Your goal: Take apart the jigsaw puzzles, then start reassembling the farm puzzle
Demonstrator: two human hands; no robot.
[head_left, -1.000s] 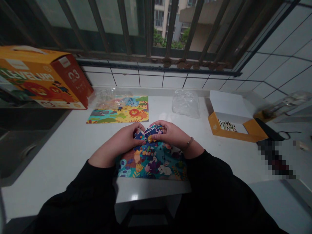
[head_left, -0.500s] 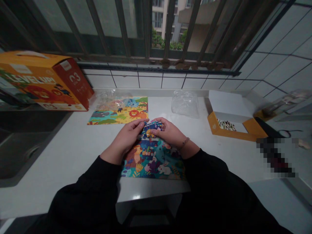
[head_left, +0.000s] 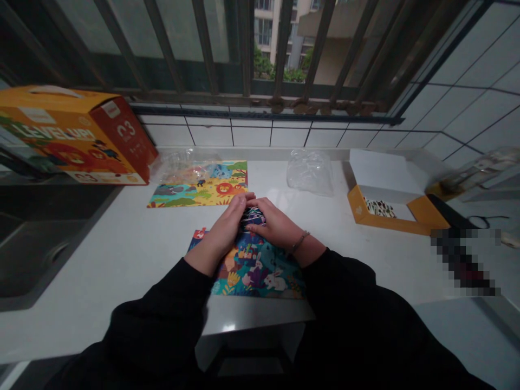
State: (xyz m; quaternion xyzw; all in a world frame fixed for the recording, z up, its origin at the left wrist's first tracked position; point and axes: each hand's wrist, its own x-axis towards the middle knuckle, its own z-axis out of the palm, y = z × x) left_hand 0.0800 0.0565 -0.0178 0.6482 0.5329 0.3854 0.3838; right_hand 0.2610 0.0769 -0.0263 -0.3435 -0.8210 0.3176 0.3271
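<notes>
Between my two hands is a bunch of puzzle pieces [head_left: 253, 216], dark blue with pale edges showing. My left hand [head_left: 229, 222] presses on the bunch from the left, fingers together. From the right, my right hand [head_left: 276, 225] curls round it, thumb in front and a bracelet at the wrist. Below the hands lies a colourful picture sheet [head_left: 260, 279] with rabbits and plants, near the counter's front edge. A red-and-blue corner of it shows left of my left forearm. My palms and sleeves cover parts of the sheet.
A yellow animal picture [head_left: 190, 195] lies behind, with crumpled clear plastic [head_left: 179, 165] on it. More clear plastic [head_left: 309, 172] is by the wall. An open orange box [head_left: 390, 222] holding pieces stands right; a large orange box [head_left: 73, 135] stands left, beside the sink [head_left: 36, 244].
My left hand has turned and flattened against the side of the pieces, and my right hand has closed in. The pieces now show their edges rather than their printed faces.
</notes>
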